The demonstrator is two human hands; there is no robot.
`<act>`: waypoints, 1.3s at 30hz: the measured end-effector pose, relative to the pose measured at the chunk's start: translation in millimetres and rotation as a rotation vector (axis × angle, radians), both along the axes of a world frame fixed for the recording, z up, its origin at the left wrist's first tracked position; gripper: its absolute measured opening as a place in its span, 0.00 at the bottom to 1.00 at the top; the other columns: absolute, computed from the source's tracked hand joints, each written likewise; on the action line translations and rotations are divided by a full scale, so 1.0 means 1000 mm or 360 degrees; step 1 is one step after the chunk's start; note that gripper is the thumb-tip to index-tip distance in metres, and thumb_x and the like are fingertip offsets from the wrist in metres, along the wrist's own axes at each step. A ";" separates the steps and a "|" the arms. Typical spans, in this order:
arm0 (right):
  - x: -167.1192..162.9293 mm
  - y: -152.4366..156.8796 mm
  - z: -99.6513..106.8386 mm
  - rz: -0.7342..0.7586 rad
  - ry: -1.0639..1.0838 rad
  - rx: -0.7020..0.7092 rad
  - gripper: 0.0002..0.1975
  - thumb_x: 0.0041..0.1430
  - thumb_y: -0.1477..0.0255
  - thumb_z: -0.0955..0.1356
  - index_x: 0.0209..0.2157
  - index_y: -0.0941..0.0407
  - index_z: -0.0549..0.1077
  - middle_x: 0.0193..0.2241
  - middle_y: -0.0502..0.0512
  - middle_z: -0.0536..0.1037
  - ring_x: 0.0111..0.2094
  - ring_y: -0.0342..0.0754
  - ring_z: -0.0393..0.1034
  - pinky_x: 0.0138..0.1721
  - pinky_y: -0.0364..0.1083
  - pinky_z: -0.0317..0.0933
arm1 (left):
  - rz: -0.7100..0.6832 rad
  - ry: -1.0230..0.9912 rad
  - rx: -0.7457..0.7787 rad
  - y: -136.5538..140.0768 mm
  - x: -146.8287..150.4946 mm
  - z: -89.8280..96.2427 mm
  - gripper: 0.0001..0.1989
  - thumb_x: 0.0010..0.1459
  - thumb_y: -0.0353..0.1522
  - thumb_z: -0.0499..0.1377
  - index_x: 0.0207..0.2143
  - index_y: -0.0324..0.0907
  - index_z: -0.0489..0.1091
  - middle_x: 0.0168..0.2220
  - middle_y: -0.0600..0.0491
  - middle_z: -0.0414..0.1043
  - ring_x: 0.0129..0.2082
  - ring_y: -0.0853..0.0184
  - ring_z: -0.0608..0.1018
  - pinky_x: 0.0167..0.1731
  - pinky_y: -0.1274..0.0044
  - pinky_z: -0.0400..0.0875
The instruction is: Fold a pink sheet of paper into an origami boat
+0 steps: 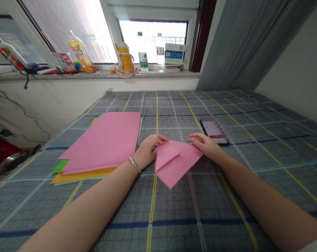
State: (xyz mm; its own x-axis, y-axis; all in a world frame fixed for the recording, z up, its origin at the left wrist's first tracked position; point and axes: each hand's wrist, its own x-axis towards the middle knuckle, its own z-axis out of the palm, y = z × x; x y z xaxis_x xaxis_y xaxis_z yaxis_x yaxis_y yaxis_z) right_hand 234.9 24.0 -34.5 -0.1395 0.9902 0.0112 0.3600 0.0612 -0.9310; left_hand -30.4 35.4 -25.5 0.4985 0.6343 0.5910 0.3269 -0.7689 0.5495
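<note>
A folded sheet of pink paper (181,159) lies on the checked cloth between my hands, with a triangular flap folded over on its left part. My left hand (151,148), with a silver bangle at the wrist, pinches the paper's upper left corner between thumb and fingers. On the other side, my right hand (204,144) rests at the paper's upper right edge. Its fingers are stretched out and lie over that edge, and its thumb is hidden.
Left of my hands lies a stack of coloured paper (106,140), pink on top. A phone (214,131) lies beyond my right hand. Bottles, a yellow cup (127,59) and boxes (174,56) stand on the windowsill (95,76). A grey curtain (237,45) hangs at the right.
</note>
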 end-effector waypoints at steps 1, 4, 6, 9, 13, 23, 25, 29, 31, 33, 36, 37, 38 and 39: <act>0.000 0.000 -0.001 0.0040 -0.0072 0.0007 0.15 0.57 0.65 0.65 0.45 0.55 0.68 0.42 0.58 0.77 0.39 0.48 0.73 0.40 0.48 0.65 | -0.0033 0.0053 0.0021 0.002 0.000 -0.001 0.03 0.58 0.27 0.54 0.31 0.42 0.63 0.42 0.48 0.74 0.43 0.65 0.75 0.44 0.68 0.69; 0.000 0.000 -0.004 0.0094 -0.0333 0.0115 0.17 0.53 0.67 0.67 0.45 0.56 0.70 0.36 0.55 0.77 0.35 0.46 0.71 0.37 0.46 0.64 | -0.0130 0.0227 0.0135 0.007 0.001 -0.002 0.05 0.58 0.25 0.54 0.30 0.41 0.65 0.43 0.50 0.74 0.46 0.65 0.73 0.47 0.68 0.67; -0.001 0.000 -0.003 0.0115 -0.0448 0.0135 0.17 0.52 0.67 0.67 0.44 0.57 0.72 0.30 0.52 0.75 0.30 0.45 0.69 0.32 0.44 0.61 | -0.0143 0.0293 0.0208 0.009 0.001 -0.003 0.07 0.59 0.25 0.54 0.29 0.41 0.68 0.43 0.50 0.74 0.47 0.65 0.72 0.49 0.68 0.66; -0.003 -0.001 -0.001 0.0153 -0.0484 0.0040 0.16 0.53 0.65 0.66 0.42 0.58 0.74 0.21 0.48 0.71 0.23 0.44 0.65 0.23 0.42 0.54 | -0.0081 0.0363 0.0241 0.011 0.000 -0.004 0.08 0.59 0.25 0.53 0.31 0.42 0.71 0.45 0.50 0.73 0.47 0.64 0.72 0.50 0.67 0.65; -0.003 -0.002 0.000 0.0028 -0.0392 -0.0007 0.11 0.54 0.66 0.65 0.35 0.56 0.75 0.25 0.51 0.76 0.26 0.45 0.68 0.25 0.43 0.55 | 0.0017 0.0372 0.0129 0.009 -0.001 -0.004 0.15 0.58 0.22 0.49 0.34 0.43 0.73 0.46 0.51 0.74 0.47 0.65 0.73 0.50 0.66 0.65; 0.008 -0.001 -0.003 -0.0166 -0.0516 -0.0068 0.10 0.54 0.69 0.64 0.37 0.55 0.71 0.16 0.46 0.68 0.16 0.42 0.59 0.17 0.42 0.48 | -0.0101 0.0591 -0.0118 -0.010 0.003 0.010 0.15 0.62 0.38 0.53 0.48 0.43 0.70 0.53 0.48 0.70 0.52 0.62 0.71 0.54 0.67 0.64; 0.008 -0.003 0.000 -0.0114 -0.0674 -0.0029 0.08 0.53 0.69 0.64 0.35 0.55 0.72 0.16 0.46 0.68 0.16 0.42 0.59 0.17 0.42 0.47 | -0.0099 0.0761 -0.0004 -0.015 0.006 0.010 0.19 0.59 0.41 0.56 0.50 0.43 0.69 0.55 0.47 0.67 0.55 0.59 0.69 0.55 0.64 0.62; 0.004 -0.009 0.008 -0.0024 -0.0944 0.0135 0.07 0.54 0.68 0.64 0.30 0.55 0.72 0.17 0.48 0.69 0.20 0.44 0.63 0.20 0.43 0.49 | -0.0016 0.0956 0.0160 -0.019 0.009 0.003 0.22 0.58 0.40 0.57 0.54 0.44 0.66 0.59 0.45 0.62 0.57 0.55 0.66 0.56 0.60 0.61; 0.002 -0.011 0.010 -0.0013 -0.1013 0.0202 0.06 0.54 0.69 0.64 0.31 0.54 0.72 0.18 0.48 0.71 0.21 0.44 0.64 0.22 0.43 0.51 | 0.0016 0.0963 0.0186 -0.019 0.011 -0.002 0.20 0.61 0.38 0.55 0.55 0.45 0.65 0.59 0.45 0.62 0.57 0.57 0.66 0.56 0.61 0.62; 0.000 -0.012 0.010 -0.0004 -0.1065 0.0259 0.05 0.54 0.70 0.65 0.32 0.54 0.71 0.21 0.49 0.72 0.23 0.44 0.64 0.23 0.43 0.53 | 0.0030 0.0934 0.0171 -0.018 0.012 -0.005 0.18 0.63 0.35 0.53 0.54 0.44 0.66 0.59 0.45 0.62 0.57 0.59 0.67 0.56 0.63 0.62; -0.001 -0.013 0.010 0.0032 -0.1139 0.0429 0.04 0.54 0.72 0.65 0.33 0.55 0.70 0.28 0.52 0.73 0.29 0.46 0.67 0.28 0.45 0.58 | 0.0033 0.0856 0.0108 -0.014 0.013 -0.009 0.17 0.63 0.32 0.51 0.54 0.43 0.66 0.59 0.44 0.61 0.57 0.62 0.67 0.56 0.66 0.64; -0.001 -0.013 0.010 0.0076 -0.1143 0.0512 0.05 0.54 0.73 0.65 0.34 0.55 0.71 0.31 0.54 0.74 0.33 0.47 0.68 0.32 0.46 0.60 | 0.0025 0.0832 0.0090 -0.013 0.014 -0.010 0.17 0.63 0.31 0.51 0.54 0.42 0.66 0.59 0.44 0.60 0.57 0.62 0.67 0.56 0.67 0.64; -0.001 -0.014 0.010 0.0140 -0.1134 0.0597 0.06 0.54 0.72 0.65 0.35 0.56 0.71 0.35 0.55 0.74 0.37 0.49 0.68 0.37 0.47 0.62 | 0.0018 0.0816 0.0075 -0.012 0.014 -0.010 0.17 0.63 0.31 0.51 0.54 0.42 0.66 0.60 0.44 0.60 0.57 0.63 0.67 0.55 0.68 0.65; -0.001 -0.014 0.010 0.0218 -0.1115 0.0676 0.08 0.54 0.71 0.66 0.37 0.56 0.72 0.38 0.56 0.74 0.41 0.50 0.68 0.42 0.49 0.62 | 0.0010 0.0811 0.0064 -0.011 0.014 -0.010 0.17 0.63 0.31 0.51 0.54 0.41 0.66 0.60 0.43 0.60 0.57 0.63 0.67 0.56 0.68 0.64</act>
